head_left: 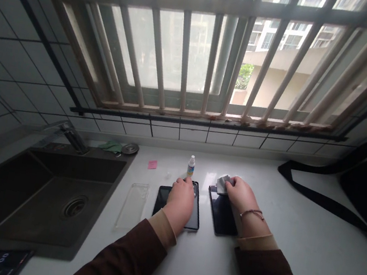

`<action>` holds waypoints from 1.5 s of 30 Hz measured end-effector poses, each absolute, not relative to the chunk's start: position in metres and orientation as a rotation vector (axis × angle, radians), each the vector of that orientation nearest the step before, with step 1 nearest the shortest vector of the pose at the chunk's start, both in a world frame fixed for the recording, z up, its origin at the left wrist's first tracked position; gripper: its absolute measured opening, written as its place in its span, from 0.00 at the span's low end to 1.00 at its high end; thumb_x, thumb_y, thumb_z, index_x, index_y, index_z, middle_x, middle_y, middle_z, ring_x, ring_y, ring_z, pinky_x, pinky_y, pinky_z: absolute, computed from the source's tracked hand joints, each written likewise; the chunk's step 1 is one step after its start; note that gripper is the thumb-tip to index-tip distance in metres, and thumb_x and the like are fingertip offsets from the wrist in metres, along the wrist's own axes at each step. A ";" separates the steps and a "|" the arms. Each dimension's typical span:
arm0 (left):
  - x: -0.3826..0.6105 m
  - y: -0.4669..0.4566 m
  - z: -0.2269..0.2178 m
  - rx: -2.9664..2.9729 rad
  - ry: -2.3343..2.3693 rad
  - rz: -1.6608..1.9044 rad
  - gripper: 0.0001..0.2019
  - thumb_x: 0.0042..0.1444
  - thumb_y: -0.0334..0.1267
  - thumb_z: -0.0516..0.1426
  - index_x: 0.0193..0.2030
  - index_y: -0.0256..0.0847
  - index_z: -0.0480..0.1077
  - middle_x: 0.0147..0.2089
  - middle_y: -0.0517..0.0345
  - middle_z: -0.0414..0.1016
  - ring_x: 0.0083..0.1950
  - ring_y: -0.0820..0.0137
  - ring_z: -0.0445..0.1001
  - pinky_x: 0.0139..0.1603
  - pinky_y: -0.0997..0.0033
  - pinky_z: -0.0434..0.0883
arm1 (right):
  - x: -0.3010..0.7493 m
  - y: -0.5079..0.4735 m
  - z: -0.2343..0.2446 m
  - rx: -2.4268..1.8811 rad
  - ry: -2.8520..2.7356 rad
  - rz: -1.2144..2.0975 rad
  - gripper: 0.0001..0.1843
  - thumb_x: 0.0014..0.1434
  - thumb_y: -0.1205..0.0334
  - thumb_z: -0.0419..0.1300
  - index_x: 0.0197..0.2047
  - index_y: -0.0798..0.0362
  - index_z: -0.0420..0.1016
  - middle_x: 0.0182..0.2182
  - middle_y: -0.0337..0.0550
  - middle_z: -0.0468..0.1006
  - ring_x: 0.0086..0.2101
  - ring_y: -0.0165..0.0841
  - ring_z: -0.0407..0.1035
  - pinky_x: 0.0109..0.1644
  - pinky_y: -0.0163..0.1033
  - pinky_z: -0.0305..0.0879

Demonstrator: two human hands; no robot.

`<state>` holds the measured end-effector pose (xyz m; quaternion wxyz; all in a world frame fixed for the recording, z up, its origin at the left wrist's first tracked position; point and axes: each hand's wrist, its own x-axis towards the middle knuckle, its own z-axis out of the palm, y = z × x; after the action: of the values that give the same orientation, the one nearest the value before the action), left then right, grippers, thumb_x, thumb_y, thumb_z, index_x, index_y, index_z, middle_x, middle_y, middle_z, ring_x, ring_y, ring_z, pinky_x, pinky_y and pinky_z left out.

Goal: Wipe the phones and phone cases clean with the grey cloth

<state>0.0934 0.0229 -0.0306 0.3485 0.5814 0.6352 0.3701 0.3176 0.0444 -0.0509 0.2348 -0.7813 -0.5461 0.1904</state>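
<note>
cloth [222, 185] pinched in right hand [238, 194]; left hand [181, 200] grip unclear, bottle [191, 167] just beyond it could tip if nudged.

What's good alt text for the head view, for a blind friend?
The right hand holds a grey cloth at the far end of a dark, flat device; the left hand partly covers other dark items on a white counter.

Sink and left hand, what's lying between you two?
In the head view, a clear phone case lies nearer the sink; next comes a flat black phone-like object, partly under the left hand.
</note>
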 end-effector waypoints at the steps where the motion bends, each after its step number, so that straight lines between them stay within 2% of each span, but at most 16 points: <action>1: 0.094 0.022 -0.029 1.536 1.657 0.945 0.08 0.67 0.33 0.55 0.35 0.43 0.67 0.42 0.42 0.69 0.63 0.44 0.67 0.63 0.55 0.64 | 0.317 0.044 -0.050 -2.152 -1.506 0.508 0.09 0.68 0.58 0.60 0.44 0.53 0.79 0.40 0.51 0.85 0.42 0.41 0.77 0.40 0.37 0.61; 5: 0.097 0.005 -0.018 1.698 1.656 0.872 0.09 0.67 0.30 0.52 0.35 0.41 0.70 0.47 0.35 0.70 0.64 0.41 0.63 0.64 0.48 0.62 | 0.316 0.044 -0.049 -2.163 -1.532 0.461 0.10 0.70 0.58 0.58 0.47 0.52 0.79 0.41 0.51 0.85 0.43 0.41 0.77 0.40 0.37 0.61; 6: 0.098 -0.003 -0.016 1.758 1.632 0.841 0.08 0.66 0.30 0.54 0.35 0.41 0.71 0.48 0.34 0.71 0.63 0.41 0.64 0.64 0.46 0.62 | 0.315 0.044 -0.049 -2.160 -1.542 0.454 0.10 0.70 0.58 0.58 0.48 0.52 0.78 0.42 0.51 0.85 0.43 0.41 0.77 0.40 0.37 0.61; 8: 0.104 -0.022 -0.012 1.909 1.517 0.750 0.04 0.60 0.32 0.65 0.36 0.41 0.73 0.48 0.37 0.73 0.59 0.43 0.67 0.63 0.47 0.63 | 0.315 0.045 -0.050 -2.150 -1.564 0.446 0.11 0.70 0.57 0.58 0.49 0.51 0.78 0.43 0.50 0.85 0.44 0.41 0.77 0.41 0.37 0.61; 10: 0.112 -0.041 -0.012 2.320 1.304 0.460 0.13 0.56 0.42 0.71 0.41 0.40 0.75 0.49 0.37 0.74 0.57 0.42 0.69 0.59 0.45 0.65 | 0.314 0.045 -0.050 -2.145 -1.582 0.443 0.11 0.71 0.57 0.57 0.50 0.51 0.77 0.43 0.50 0.85 0.44 0.41 0.77 0.41 0.38 0.61; 12: 0.122 -0.055 -0.018 2.504 1.250 0.269 0.19 0.55 0.47 0.72 0.45 0.38 0.76 0.50 0.36 0.74 0.56 0.43 0.70 0.55 0.46 0.68 | 0.313 0.044 -0.051 -2.146 -1.597 0.444 0.11 0.71 0.58 0.57 0.50 0.51 0.77 0.43 0.51 0.85 0.44 0.41 0.77 0.41 0.38 0.60; 16: 0.135 -0.062 -0.034 2.552 1.309 0.194 0.14 0.60 0.40 0.68 0.49 0.36 0.75 0.48 0.39 0.75 0.54 0.47 0.72 0.51 0.50 0.70 | 0.313 0.044 -0.052 -2.144 -1.626 0.446 0.11 0.70 0.58 0.57 0.50 0.52 0.77 0.42 0.51 0.85 0.44 0.42 0.77 0.42 0.38 0.61; 21: 0.137 -0.063 -0.046 2.595 1.332 0.274 0.04 0.65 0.30 0.60 0.46 0.37 0.73 0.44 0.41 0.76 0.49 0.50 0.73 0.49 0.51 0.67 | 0.313 0.045 -0.056 -2.151 -1.612 0.431 0.12 0.72 0.59 0.56 0.54 0.53 0.75 0.43 0.53 0.85 0.44 0.42 0.78 0.42 0.39 0.62; 29: 0.138 -0.070 -0.045 2.698 1.362 0.346 0.06 0.69 0.29 0.54 0.46 0.39 0.72 0.40 0.47 0.77 0.46 0.54 0.75 0.48 0.55 0.70 | 0.307 0.046 -0.058 -2.052 -1.540 0.374 0.15 0.73 0.62 0.51 0.57 0.58 0.71 0.49 0.60 0.83 0.48 0.45 0.78 0.49 0.41 0.66; 32: 0.136 -0.071 -0.044 2.717 1.318 0.379 0.10 0.70 0.30 0.53 0.52 0.37 0.74 0.41 0.46 0.78 0.47 0.53 0.76 0.50 0.53 0.72 | 0.303 0.044 -0.055 -1.965 -1.533 0.340 0.14 0.71 0.63 0.52 0.55 0.56 0.72 0.49 0.60 0.82 0.50 0.45 0.76 0.52 0.43 0.67; 34: 0.132 -0.071 -0.042 2.666 1.286 0.411 0.17 0.70 0.31 0.55 0.63 0.34 0.71 0.45 0.43 0.79 0.49 0.51 0.77 0.52 0.51 0.73 | 0.302 0.042 -0.050 -1.917 -1.504 0.318 0.13 0.69 0.63 0.52 0.53 0.55 0.72 0.49 0.60 0.81 0.49 0.46 0.76 0.53 0.44 0.68; 36: 0.126 -0.071 -0.039 2.520 1.237 0.496 0.30 0.67 0.34 0.60 0.73 0.29 0.62 0.52 0.35 0.79 0.54 0.47 0.76 0.56 0.48 0.73 | 0.304 0.040 -0.043 -1.880 -1.454 0.302 0.13 0.68 0.61 0.52 0.51 0.55 0.72 0.48 0.60 0.81 0.49 0.47 0.75 0.53 0.46 0.68; 39: 0.113 -0.067 -0.031 2.104 1.189 0.728 0.42 0.64 0.45 0.65 0.78 0.28 0.55 0.63 0.28 0.74 0.62 0.43 0.74 0.63 0.46 0.70 | 0.303 0.035 -0.031 -1.840 -1.350 0.308 0.15 0.68 0.56 0.52 0.51 0.54 0.72 0.46 0.60 0.81 0.47 0.49 0.76 0.51 0.49 0.68; 42: 0.102 -0.060 -0.021 1.674 1.107 0.827 0.32 0.65 0.49 0.63 0.71 0.36 0.67 0.60 0.35 0.77 0.60 0.44 0.76 0.63 0.47 0.70 | 0.289 0.026 -0.021 -1.787 -1.257 0.358 0.18 0.69 0.49 0.52 0.52 0.53 0.72 0.42 0.56 0.83 0.42 0.48 0.77 0.46 0.48 0.70; 43: 0.100 -0.057 -0.018 1.545 1.039 0.816 0.27 0.65 0.48 0.62 0.67 0.37 0.71 0.58 0.36 0.79 0.59 0.45 0.77 0.62 0.48 0.71 | 0.282 0.023 -0.019 -1.761 -1.237 0.378 0.20 0.70 0.47 0.51 0.53 0.53 0.71 0.42 0.54 0.83 0.40 0.47 0.78 0.45 0.48 0.71; 45: 0.094 -0.053 -0.015 1.214 0.866 0.748 0.22 0.64 0.42 0.61 0.63 0.39 0.71 0.56 0.38 0.80 0.57 0.47 0.79 0.60 0.47 0.72 | 0.265 0.016 -0.017 -1.703 -1.225 0.414 0.21 0.71 0.44 0.50 0.53 0.50 0.72 0.42 0.50 0.84 0.40 0.44 0.78 0.44 0.46 0.72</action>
<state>0.0944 -0.0533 -0.0145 0.6717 0.5391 0.3847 0.3321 0.2652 0.0159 -0.0165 0.4810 -0.6982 -0.5023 0.1699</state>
